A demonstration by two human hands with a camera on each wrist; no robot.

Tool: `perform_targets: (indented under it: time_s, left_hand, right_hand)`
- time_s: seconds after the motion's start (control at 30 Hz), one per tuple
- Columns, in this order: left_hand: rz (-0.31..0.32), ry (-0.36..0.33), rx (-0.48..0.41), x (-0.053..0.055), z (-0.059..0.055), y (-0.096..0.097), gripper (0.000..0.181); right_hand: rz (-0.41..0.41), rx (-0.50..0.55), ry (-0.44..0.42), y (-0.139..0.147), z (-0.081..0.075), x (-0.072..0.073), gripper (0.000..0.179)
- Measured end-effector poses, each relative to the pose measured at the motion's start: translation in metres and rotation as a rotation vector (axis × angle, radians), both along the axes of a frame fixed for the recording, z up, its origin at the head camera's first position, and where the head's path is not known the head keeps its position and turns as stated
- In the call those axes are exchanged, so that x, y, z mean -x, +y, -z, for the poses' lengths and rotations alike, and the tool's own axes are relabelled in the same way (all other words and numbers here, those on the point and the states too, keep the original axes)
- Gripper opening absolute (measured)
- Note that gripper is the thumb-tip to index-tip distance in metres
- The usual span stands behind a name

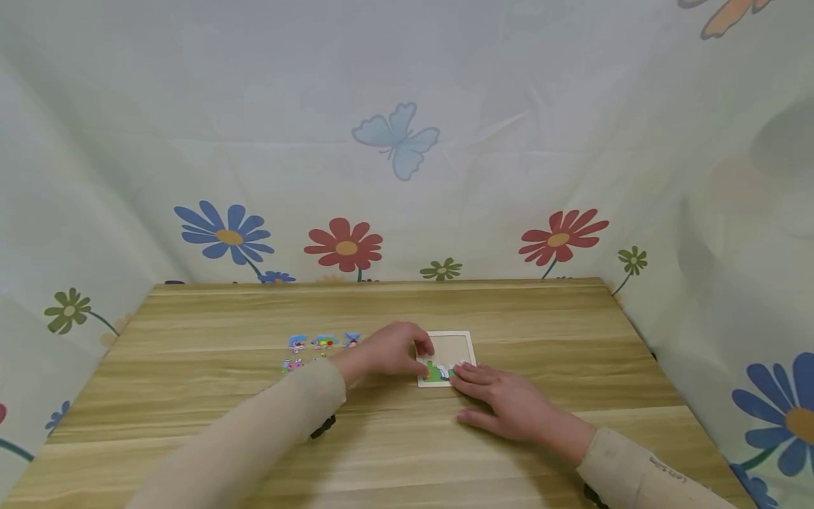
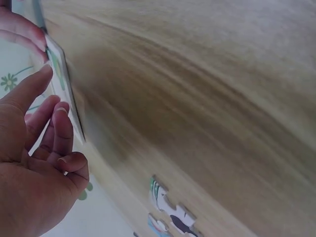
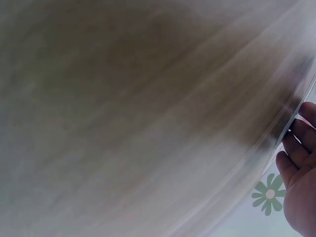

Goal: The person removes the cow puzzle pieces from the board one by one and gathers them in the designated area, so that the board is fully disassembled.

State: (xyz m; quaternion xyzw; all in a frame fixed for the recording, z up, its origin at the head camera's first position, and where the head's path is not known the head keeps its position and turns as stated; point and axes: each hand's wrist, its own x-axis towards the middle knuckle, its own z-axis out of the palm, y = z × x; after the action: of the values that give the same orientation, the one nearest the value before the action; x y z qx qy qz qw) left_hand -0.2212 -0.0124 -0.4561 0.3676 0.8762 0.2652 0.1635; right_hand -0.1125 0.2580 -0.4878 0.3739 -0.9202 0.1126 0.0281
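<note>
A square puzzle tray with a pale rim lies on the table. Along its near side sit puzzle pieces printed green and white, partly covered by fingers. My left hand arches over the tray's left edge, its thumb extended at the green part and its other fingers loosely bent, with nothing pinched between them in the left wrist view. Flat and spread, my right hand rests with its fingertips on the near right corner of the tray. In the right wrist view, that hand's fingers show at the right edge.
Left of the tray, several loose colourful puzzle pieces lie in rows, partly hidden by the left forearm. The left wrist view shows a white and black piece among them. Behind the wooden table hangs a flower-printed cloth.
</note>
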Motion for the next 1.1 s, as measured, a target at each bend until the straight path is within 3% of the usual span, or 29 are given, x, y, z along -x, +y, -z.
perform_targets:
  time_s: [0.6, 1.1]
  left_hand:
    - [0.017, 0.022, 0.008, 0.0005, 0.0067, 0.0007, 0.023]
    - [0.016, 0.016, 0.024, -0.0017, 0.0027, 0.0002, 0.025]
  right_hand:
    - [-0.056, 0.003, 0.099, -0.0016, -0.0018, -0.0004, 0.061]
    - [-0.051, -0.002, 0.075, -0.0061, 0.0003, 0.0053, 0.067]
